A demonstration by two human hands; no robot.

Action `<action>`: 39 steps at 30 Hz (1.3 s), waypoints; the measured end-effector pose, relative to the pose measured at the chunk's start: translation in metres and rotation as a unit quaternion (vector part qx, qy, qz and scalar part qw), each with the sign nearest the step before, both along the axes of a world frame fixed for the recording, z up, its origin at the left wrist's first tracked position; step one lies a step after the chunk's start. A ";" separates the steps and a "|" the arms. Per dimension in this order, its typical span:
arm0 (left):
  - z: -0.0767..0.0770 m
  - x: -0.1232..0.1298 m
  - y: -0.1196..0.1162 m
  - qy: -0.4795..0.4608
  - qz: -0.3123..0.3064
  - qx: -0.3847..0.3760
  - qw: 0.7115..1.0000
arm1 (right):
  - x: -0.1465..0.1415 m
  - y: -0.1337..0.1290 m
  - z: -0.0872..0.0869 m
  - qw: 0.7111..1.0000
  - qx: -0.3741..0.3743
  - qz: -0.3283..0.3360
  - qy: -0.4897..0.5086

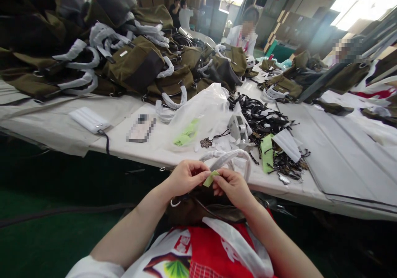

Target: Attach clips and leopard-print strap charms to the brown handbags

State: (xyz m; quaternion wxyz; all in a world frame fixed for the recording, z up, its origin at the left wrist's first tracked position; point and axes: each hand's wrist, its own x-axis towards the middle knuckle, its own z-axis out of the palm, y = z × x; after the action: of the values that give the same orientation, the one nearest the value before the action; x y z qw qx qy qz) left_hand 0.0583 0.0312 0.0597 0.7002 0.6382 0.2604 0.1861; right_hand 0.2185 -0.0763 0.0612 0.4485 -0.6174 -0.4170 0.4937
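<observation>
A small light-green strip is pinched between my two hands, just over the table's front edge. My left hand grips its left side with thumb and fingers. From the right, my right hand has thumb and forefinger closed on the same strip. Below them, an olive bag lies in my lap, largely hidden by my hands and forearms. Its wrapped white handles arch up behind my right hand onto the table edge. What the strip is made of I cannot tell.
Olive bags are heaped along the back left. A clear plastic bag holds green strips. Right of it are a tape dispenser, black straps and a green strip. A phone lies left. A co-worker is across the table.
</observation>
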 end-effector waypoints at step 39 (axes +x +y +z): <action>-0.019 -0.037 0.051 0.181 0.094 0.245 0.948 | -0.013 -0.023 0.009 0.939 0.068 0.054 -0.332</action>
State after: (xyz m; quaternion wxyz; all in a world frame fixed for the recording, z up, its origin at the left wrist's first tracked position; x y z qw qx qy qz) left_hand 0.0213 0.0821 0.0409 0.4430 0.7854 0.3880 0.1906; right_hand 0.2056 -0.0997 0.0703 0.2984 -0.6907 -0.6075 0.2547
